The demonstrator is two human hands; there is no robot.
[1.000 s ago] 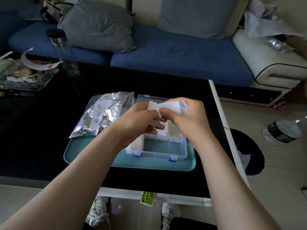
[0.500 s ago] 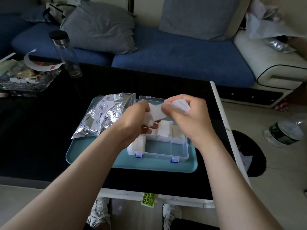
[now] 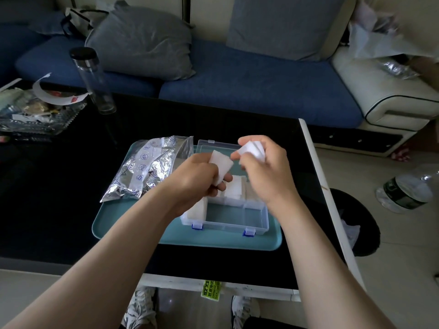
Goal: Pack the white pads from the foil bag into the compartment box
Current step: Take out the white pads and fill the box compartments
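A clear compartment box (image 3: 257, 225) with blue latches stands open on a teal tray (image 3: 111, 224). White pads (image 3: 234, 189) lie in its far compartments, and another stack (image 3: 198, 210) fills the near left one. My left hand (image 3: 197, 178) grips one white pad (image 3: 219, 167) above the box. My right hand (image 3: 266, 172) pinches a small stack of pads (image 3: 253, 150) a little higher and to the right. The silver foil bag (image 3: 147, 167) lies on the tray's left side.
The tray sits on a black table with a white right edge (image 3: 318, 186). A clear bottle with a black cap (image 3: 93, 79) and a glass dish of clutter (image 3: 35, 115) stand at the back left. A blue sofa runs behind; a plastic bottle (image 3: 406, 193) lies on the floor.
My hands have drawn apart. The left one has taken a single pad off the stack, and the right one has lifted the other pads up and to the right.
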